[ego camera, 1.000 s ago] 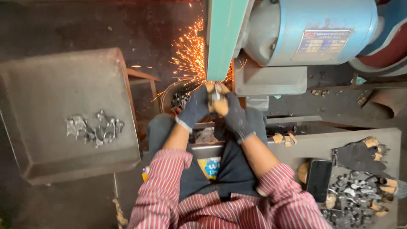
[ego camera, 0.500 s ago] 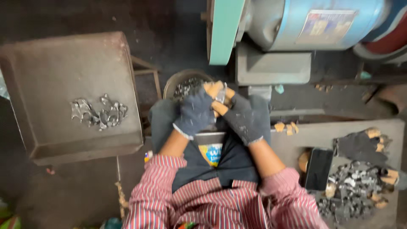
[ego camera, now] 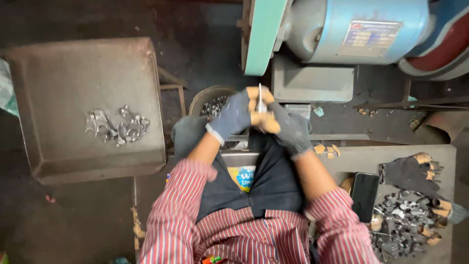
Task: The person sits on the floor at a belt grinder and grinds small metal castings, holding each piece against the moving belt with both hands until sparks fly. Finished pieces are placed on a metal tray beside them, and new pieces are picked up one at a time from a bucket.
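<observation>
Both my hands wear dark gloves with tan fingertips and meet in front of my chest. My left hand (ego camera: pixel 233 117) and my right hand (ego camera: pixel 288 129) together pinch a small thin shiny metal piece (ego camera: pixel 259 99), held edge-up. They are just below the green guard (ego camera: pixel 261 36) of a blue bench grinder (ego camera: pixel 361 29). No sparks show. A round bucket (ego camera: pixel 207 100) with small metal parts sits under my left hand.
At the left a large grey metal tray (ego camera: pixel 73 78) holds a small pile of shiny metal pieces (ego camera: pixel 117 126). At the right, a bench carries a black phone (ego camera: pixel 365 189), a spare pair of gloves (ego camera: pixel 410 171) and a heap of metal parts (ego camera: pixel 400 220).
A second ago the piece was pressed at the grinder with sparks flying. Both hands have since drawn it back toward my chest, and the sparks have stopped.
</observation>
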The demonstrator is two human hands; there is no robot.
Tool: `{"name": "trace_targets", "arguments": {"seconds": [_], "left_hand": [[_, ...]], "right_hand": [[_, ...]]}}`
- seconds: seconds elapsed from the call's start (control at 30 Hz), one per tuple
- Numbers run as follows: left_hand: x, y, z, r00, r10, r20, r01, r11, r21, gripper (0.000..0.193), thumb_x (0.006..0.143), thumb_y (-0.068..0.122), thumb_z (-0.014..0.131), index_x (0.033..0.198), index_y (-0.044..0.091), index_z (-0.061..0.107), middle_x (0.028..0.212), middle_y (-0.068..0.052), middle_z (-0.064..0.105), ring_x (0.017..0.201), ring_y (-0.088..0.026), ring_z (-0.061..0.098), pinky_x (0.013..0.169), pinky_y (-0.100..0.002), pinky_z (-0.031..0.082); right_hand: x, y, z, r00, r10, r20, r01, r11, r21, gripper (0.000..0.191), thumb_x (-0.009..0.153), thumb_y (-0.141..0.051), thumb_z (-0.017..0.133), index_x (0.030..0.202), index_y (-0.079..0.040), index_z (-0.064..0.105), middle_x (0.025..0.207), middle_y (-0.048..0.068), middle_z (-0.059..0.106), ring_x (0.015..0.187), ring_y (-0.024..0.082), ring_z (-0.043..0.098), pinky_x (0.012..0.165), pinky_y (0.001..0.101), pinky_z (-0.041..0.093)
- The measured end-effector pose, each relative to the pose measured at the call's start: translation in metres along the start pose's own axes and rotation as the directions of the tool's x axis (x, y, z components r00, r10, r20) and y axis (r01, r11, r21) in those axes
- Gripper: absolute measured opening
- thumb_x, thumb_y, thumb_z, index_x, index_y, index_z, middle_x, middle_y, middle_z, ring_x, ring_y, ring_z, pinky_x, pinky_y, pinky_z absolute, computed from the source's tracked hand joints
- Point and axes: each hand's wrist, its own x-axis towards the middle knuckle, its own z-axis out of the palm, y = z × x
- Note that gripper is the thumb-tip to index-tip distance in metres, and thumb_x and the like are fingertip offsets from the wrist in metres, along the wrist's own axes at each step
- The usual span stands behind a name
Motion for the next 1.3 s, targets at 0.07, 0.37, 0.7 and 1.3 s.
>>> {"name": "trace_targets", "arguments": {"seconds": [0.07, 0.37, 0.7, 1.3], "left_hand": [[0.012, -0.040, -0.007, 0.997, -0.028, -0.075, 0.015, 0.985, -0.175, 0.030, 0.092, 0.004, 0.071, 0.122, 0.001, 0.066, 0.110, -0.008, 0.074, 0.101, -0.017, 0.071, 0.090, -0.032, 0.060], [0.040, -0.118, -0.024, 0.985, -0.074, -0.156, 0.062, 0.995, -0.081, 0.028, 0.091, -0.004, 0.067, 0.118, 0.000, 0.072, 0.111, -0.007, 0.077, 0.099, -0.017, 0.072, 0.088, -0.034, 0.059], [0.039, -0.119, -0.021, 0.973, 0.035, -0.229, -0.028, 0.999, 0.031, 0.025, 0.096, -0.004, 0.067, 0.121, 0.002, 0.069, 0.114, -0.009, 0.076, 0.105, -0.019, 0.073, 0.093, -0.032, 0.058], [0.001, -0.058, -0.018, 0.862, -0.037, -0.506, 0.212, 0.932, 0.293, 0.033, 0.100, 0.029, 0.061, 0.117, 0.002, 0.073, 0.101, -0.016, 0.077, 0.091, -0.024, 0.073, 0.081, -0.036, 0.055]], "right_hand": [[0.025, 0.023, 0.011, 0.999, 0.040, -0.028, -0.027, 0.923, 0.384, 0.038, 0.090, -0.020, 0.073, 0.124, -0.007, 0.064, 0.084, -0.003, 0.062, 0.068, 0.008, 0.054, 0.058, 0.0264, 0.042], [0.078, 0.076, 0.021, 0.966, 0.088, -0.245, -0.022, 0.966, 0.259, 0.019, 0.101, -0.018, 0.066, 0.109, -0.002, 0.063, 0.087, 0.002, 0.062, 0.075, 0.011, 0.058, 0.065, 0.0293, 0.048], [0.071, 0.054, 0.022, 0.979, 0.017, -0.202, 0.016, 0.987, 0.159, 0.026, 0.101, -0.020, 0.064, 0.120, -0.002, 0.066, 0.095, 0.003, 0.062, 0.083, 0.012, 0.054, 0.070, 0.0283, 0.045], [0.071, 0.057, 0.027, 0.942, 0.073, -0.327, -0.115, 0.987, -0.109, 0.028, 0.099, -0.024, 0.065, 0.111, 0.000, 0.073, 0.091, 0.003, 0.076, 0.082, 0.010, 0.065, 0.072, 0.0252, 0.052]]}}
